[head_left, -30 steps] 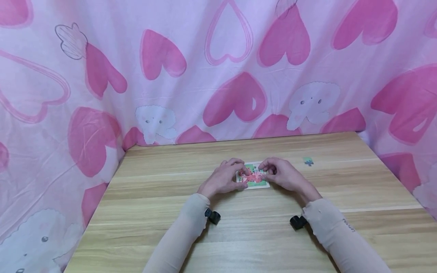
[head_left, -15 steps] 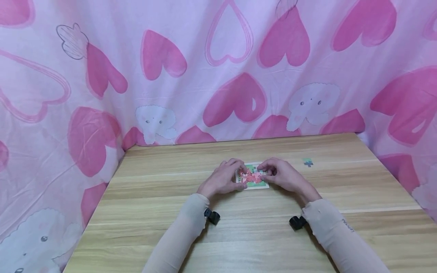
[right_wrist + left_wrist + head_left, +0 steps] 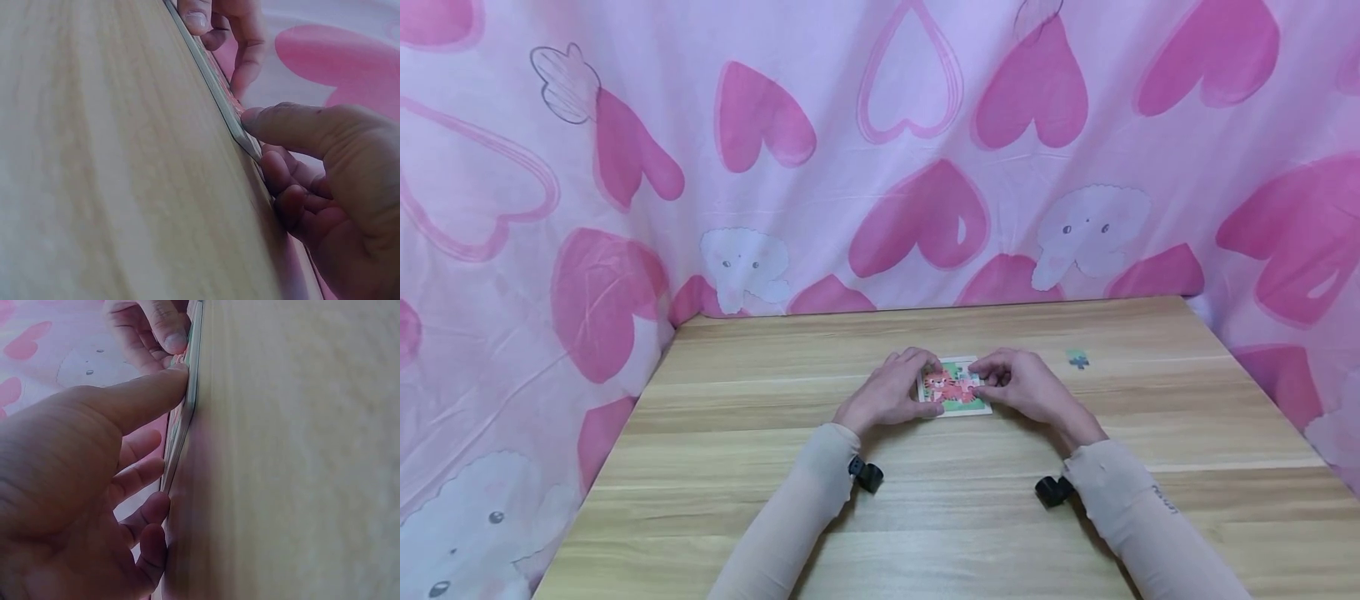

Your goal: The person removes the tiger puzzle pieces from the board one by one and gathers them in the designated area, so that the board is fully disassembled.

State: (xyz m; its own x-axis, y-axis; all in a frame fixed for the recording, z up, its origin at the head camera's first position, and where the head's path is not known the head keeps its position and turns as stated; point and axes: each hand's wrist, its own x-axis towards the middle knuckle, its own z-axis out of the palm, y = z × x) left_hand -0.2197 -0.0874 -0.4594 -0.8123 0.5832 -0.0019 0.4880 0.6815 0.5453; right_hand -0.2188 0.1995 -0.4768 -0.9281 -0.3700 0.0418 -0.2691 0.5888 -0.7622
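A small jigsaw puzzle (image 3: 957, 406) in a pale tray, showing an orange-red animal on green, lies on the table. My left hand (image 3: 891, 390) holds its left side, thumb at the near edge and forefinger at the far edge. At the right side, my right hand (image 3: 1026, 385) has thumb and forefinger on the puzzle, other fingers curled. Whether a piece is between them is hidden. In the left wrist view, the left thumb (image 3: 150, 397) presses the tray's top edge. In the right wrist view, the right thumb (image 3: 287, 125) touches the puzzle's surface near a corner.
One loose jigsaw piece (image 3: 1078, 359), green and dark blue-grey, lies on the wooden table (image 3: 940, 517) right of the puzzle. A pink curtain with hearts (image 3: 917, 217) hangs along the table's back and sides. Black wrist cameras (image 3: 1054, 491) sit on both sleeves.
The left fingers have drawn back slightly toward the puzzle's left edge, uncovering more of the animal picture. The right hand stays nearly still at the right side. The head view has shifted slightly.
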